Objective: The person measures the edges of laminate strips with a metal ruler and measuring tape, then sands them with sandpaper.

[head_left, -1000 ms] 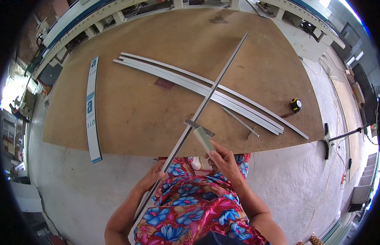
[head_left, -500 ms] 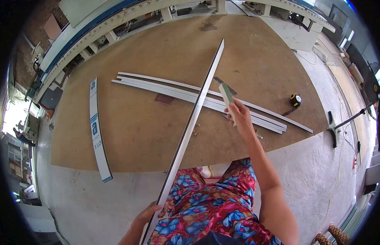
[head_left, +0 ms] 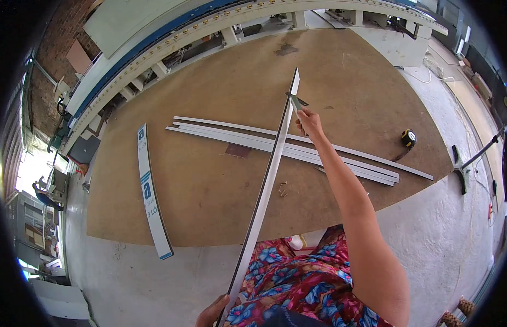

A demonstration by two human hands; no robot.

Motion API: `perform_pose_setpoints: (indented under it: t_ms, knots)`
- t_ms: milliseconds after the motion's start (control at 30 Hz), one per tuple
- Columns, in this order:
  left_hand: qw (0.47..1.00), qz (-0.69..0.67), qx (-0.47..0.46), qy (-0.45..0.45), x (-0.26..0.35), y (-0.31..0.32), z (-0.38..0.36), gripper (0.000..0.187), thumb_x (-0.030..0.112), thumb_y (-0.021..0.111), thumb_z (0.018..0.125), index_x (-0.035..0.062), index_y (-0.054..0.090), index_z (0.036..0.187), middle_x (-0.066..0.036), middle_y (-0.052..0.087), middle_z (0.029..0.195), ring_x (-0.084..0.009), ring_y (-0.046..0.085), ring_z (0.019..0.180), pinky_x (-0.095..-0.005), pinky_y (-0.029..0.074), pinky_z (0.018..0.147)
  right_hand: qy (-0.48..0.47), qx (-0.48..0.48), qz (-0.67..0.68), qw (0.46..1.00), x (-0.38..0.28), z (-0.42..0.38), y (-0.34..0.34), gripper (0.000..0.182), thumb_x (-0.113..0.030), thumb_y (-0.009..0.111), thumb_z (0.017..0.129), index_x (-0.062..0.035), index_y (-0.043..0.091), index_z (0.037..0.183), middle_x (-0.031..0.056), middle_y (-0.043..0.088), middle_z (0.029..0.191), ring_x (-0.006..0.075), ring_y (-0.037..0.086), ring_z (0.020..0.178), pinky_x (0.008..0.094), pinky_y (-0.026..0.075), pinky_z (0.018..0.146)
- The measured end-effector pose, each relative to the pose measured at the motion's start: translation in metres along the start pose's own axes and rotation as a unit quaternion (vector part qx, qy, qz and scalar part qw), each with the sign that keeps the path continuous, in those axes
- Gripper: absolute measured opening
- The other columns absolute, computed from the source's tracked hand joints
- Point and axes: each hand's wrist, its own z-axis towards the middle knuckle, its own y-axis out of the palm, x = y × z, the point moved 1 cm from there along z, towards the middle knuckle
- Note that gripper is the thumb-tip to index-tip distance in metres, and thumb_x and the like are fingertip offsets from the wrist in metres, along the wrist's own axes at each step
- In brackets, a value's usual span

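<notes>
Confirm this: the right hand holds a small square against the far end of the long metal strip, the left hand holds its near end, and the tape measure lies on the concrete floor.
One thing is wrong. In the head view the tape measure lies on the brown board, near its right edge, not on the floor. The right hand, small square, long metal strip and left hand are as stated.

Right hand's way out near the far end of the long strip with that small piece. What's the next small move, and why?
Probably seat the small bracket against the long strip near its far tip. The right hand holds it there at full reach, apparently touching the strip's edge, while the left hand grips the near end, keeping the strip raised above the board.
</notes>
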Motion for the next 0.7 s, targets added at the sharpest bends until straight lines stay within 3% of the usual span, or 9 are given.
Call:
perform_pose_setpoints:
  t_ms: [200, 433, 567, 700]
  knots:
    - [0.997, -0.029, 0.056, -0.032, -0.002, 0.000, 0.000, 0.073, 0.057, 0.053, 0.085, -0.0006, 0.045, 0.130, -0.002, 0.052, 0.086, -0.0128, 0.048, 0.071, -0.0273, 0.040, 0.066, 0.009, -0.033, -0.063, 0.997, 0.001, -0.020, -0.001, 0.033, -0.022, 0.053, 0.092, -0.0077, 0.058, 0.122, 0.0022, 0.056, 0.071, 0.0063, 0.049, 0.051, 0.0213, 0.037, 0.039]
    - [0.993, -0.046, 0.092, -0.058, -0.001, 0.004, 0.001, 0.072, 0.055, 0.054, 0.086, -0.0005, 0.045, 0.130, -0.004, 0.055, 0.091, -0.0138, 0.051, 0.075, -0.0271, 0.041, 0.070, -0.039, -0.096, -0.115, 0.988, -0.002, -0.102, -0.007, 0.038, -0.023, 0.052, 0.094, -0.0084, 0.053, 0.129, -0.0003, 0.055, 0.071, 0.0051, 0.048, 0.056, 0.0202, 0.038, 0.041]
    - [0.990, -0.052, 0.105, -0.073, 0.002, 0.007, 0.003, 0.071, 0.053, 0.055, 0.086, -0.0004, 0.045, 0.130, -0.005, 0.056, 0.093, -0.0144, 0.052, 0.078, -0.0269, 0.042, 0.072, -0.038, -0.133, -0.110, 0.984, 0.004, -0.143, -0.012, 0.038, -0.017, 0.053, 0.092, -0.0044, 0.053, 0.128, -0.0008, 0.054, 0.066, 0.0064, 0.048, 0.055, 0.0243, 0.042, 0.047]
    - [0.988, -0.058, 0.117, -0.085, 0.002, 0.012, 0.005, 0.070, 0.052, 0.055, 0.086, -0.0003, 0.045, 0.130, -0.006, 0.058, 0.096, -0.0150, 0.054, 0.081, -0.0268, 0.043, 0.074, -0.074, -0.169, -0.162, 0.969, 0.013, -0.185, -0.017, 0.044, -0.021, 0.054, 0.094, -0.0072, 0.047, 0.134, -0.0017, 0.055, 0.070, 0.0043, 0.047, 0.057, 0.0211, 0.040, 0.046]
